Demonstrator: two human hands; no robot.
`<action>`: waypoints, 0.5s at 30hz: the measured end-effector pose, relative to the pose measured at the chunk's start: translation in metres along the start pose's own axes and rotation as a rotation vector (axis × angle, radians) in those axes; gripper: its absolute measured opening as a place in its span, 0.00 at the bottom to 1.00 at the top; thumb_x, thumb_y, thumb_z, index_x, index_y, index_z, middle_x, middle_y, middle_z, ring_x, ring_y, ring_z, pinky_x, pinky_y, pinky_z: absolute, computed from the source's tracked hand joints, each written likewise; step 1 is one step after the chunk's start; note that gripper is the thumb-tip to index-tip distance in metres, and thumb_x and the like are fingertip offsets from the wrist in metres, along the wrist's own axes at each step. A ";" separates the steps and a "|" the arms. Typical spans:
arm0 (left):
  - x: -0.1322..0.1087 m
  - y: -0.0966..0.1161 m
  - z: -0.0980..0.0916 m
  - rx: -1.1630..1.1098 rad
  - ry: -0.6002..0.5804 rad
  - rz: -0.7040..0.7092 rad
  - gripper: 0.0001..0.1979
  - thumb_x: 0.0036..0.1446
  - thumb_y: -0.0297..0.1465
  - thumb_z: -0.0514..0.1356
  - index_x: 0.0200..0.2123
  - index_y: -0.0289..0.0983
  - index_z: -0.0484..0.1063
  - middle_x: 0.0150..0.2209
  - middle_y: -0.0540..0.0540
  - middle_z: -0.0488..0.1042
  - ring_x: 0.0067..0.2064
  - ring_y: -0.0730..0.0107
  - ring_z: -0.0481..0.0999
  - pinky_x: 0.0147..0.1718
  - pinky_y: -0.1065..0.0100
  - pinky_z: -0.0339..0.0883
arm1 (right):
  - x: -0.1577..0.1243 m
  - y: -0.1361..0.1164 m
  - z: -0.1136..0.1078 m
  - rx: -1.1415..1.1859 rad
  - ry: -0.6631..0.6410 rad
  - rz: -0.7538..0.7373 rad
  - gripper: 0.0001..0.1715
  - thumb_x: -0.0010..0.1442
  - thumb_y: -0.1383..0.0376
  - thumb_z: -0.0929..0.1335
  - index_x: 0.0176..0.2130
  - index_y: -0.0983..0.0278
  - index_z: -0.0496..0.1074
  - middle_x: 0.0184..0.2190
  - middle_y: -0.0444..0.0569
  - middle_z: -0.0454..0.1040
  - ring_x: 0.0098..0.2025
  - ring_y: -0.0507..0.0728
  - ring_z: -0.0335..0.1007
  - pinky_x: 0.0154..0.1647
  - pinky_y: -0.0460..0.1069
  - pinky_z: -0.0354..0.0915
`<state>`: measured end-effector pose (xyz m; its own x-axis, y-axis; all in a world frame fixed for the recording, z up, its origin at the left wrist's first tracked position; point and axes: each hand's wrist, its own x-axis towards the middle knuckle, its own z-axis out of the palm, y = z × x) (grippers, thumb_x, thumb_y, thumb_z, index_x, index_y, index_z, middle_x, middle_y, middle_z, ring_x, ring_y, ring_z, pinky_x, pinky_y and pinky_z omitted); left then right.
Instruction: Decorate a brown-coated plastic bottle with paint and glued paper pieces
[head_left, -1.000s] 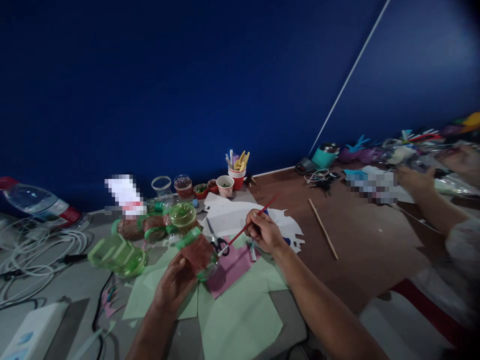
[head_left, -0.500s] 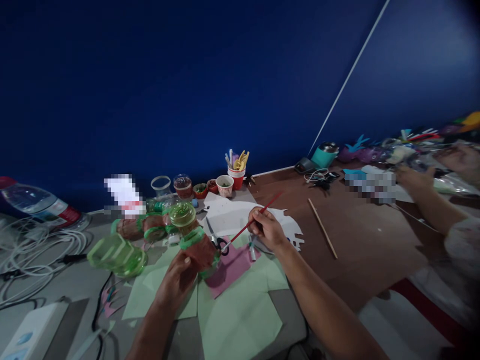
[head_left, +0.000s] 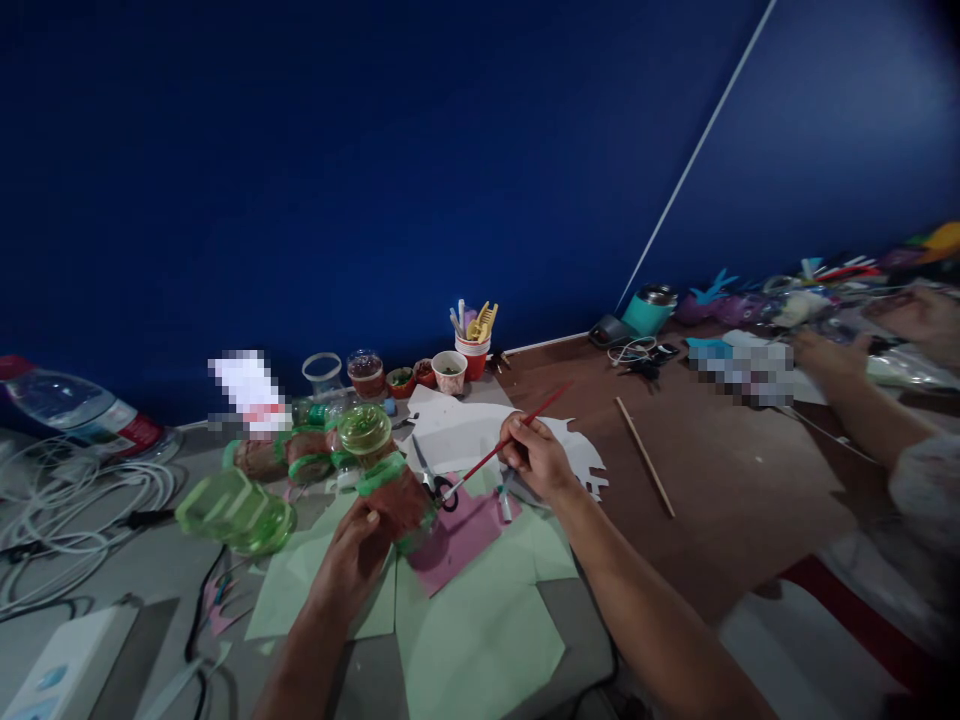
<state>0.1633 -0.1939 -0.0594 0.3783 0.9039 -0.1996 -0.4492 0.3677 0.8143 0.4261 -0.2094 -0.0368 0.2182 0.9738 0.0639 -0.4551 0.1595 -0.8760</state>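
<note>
My left hand [head_left: 358,548] is closed round the lower side of a painted plastic bottle [head_left: 401,500], brown in the middle with green bands and a clear green end. The bottle leans over a pink sheet [head_left: 457,550]. My right hand [head_left: 534,455] pinches a red paintbrush [head_left: 487,457], its tip at the bottle's lower right edge. Scissors [head_left: 448,493] with black handles lie on the paper just behind the brush tip. Below the right hand is a small white tube [head_left: 505,505]. Pale green sheets [head_left: 472,640] lie under the bottle.
Paint cups [head_left: 449,372] and a red cup of tools [head_left: 474,355] stand along the wall. A cut green bottle piece [head_left: 240,510], white cables [head_left: 97,520] and a large bottle [head_left: 82,410] lie left. A wooden stick [head_left: 645,457] lies right; another person's hands [head_left: 832,360] work beyond.
The brush has shifted very slightly to the right and up with my right hand, its tip still by the bottle's edge. My left hand and the bottle have barely moved.
</note>
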 end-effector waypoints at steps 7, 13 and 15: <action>0.002 -0.003 0.004 0.029 0.041 0.055 0.09 0.48 0.31 0.65 0.35 0.37 0.77 0.36 0.46 0.80 0.38 0.64 0.77 0.39 0.69 0.67 | -0.006 0.009 0.005 -0.011 -0.105 0.034 0.19 0.54 0.51 0.70 0.25 0.64 0.68 0.10 0.39 0.62 0.13 0.46 0.48 0.15 0.43 0.45; 0.000 0.000 0.006 0.003 0.057 0.054 0.08 0.48 0.30 0.66 0.35 0.37 0.77 0.34 0.48 0.80 0.37 0.66 0.77 0.38 0.72 0.68 | -0.002 0.006 -0.002 -0.045 -0.046 -0.008 0.19 0.54 0.52 0.70 0.24 0.64 0.68 0.10 0.39 0.61 0.13 0.46 0.48 0.14 0.42 0.41; 0.000 0.000 0.007 -0.010 0.060 0.038 0.08 0.48 0.29 0.66 0.35 0.37 0.78 0.34 0.48 0.80 0.37 0.67 0.78 0.38 0.72 0.68 | -0.002 0.006 -0.001 -0.003 -0.045 -0.015 0.19 0.54 0.52 0.70 0.24 0.64 0.68 0.10 0.39 0.61 0.13 0.45 0.47 0.15 0.42 0.43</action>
<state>0.1688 -0.1952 -0.0556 0.3114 0.9287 -0.2014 -0.4702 0.3347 0.8166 0.4240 -0.2108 -0.0431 0.1861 0.9775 0.0988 -0.4498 0.1742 -0.8760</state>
